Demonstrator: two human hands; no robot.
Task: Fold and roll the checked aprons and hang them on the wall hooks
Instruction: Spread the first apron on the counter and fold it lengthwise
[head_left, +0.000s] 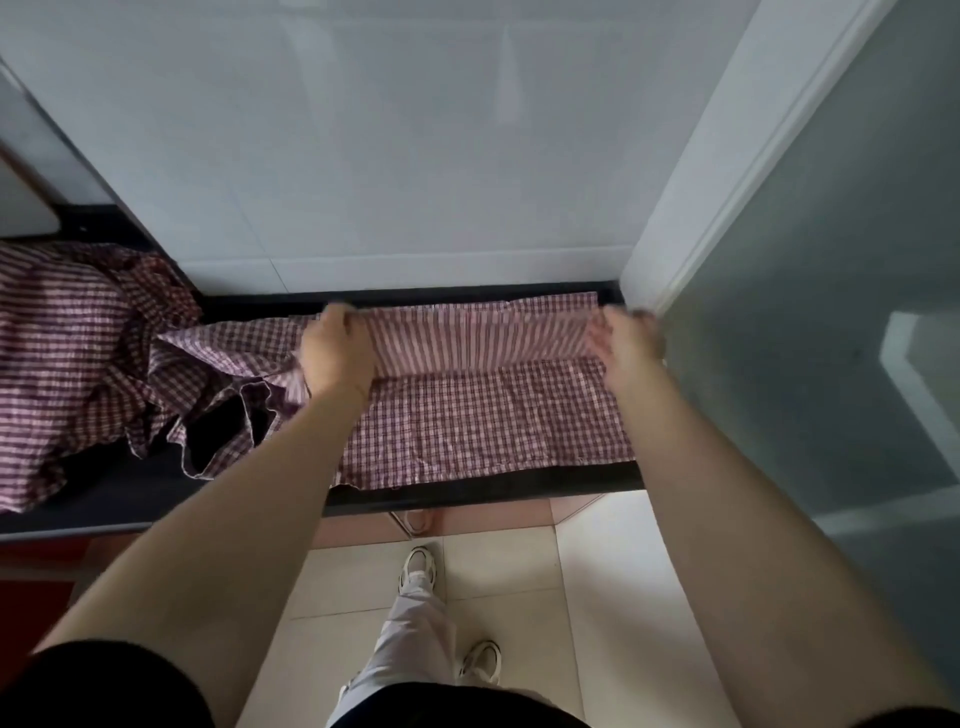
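The checked apron (483, 421) lies flat on the dark counter (467, 491), its long axis running left to right. Both hands grip its far edge — left hand (335, 353) and right hand (621, 348) at opposite ends, fingers curled over the raised flap (their tips seem tucked under). That fold would come towards the body. A second apron (67, 353) lies crumpled to the left.

A checked apron (483, 421) lies spread on a dark counter (483, 491) against a pale tiled wall (415, 156). The left hand (337, 353) and right hand (626, 348) each grip its far edge, fingers curled over the cloth, lifting that part up off the counter. A second, crumpled checked apron (78, 353) sits heaped to the left, touching the first.
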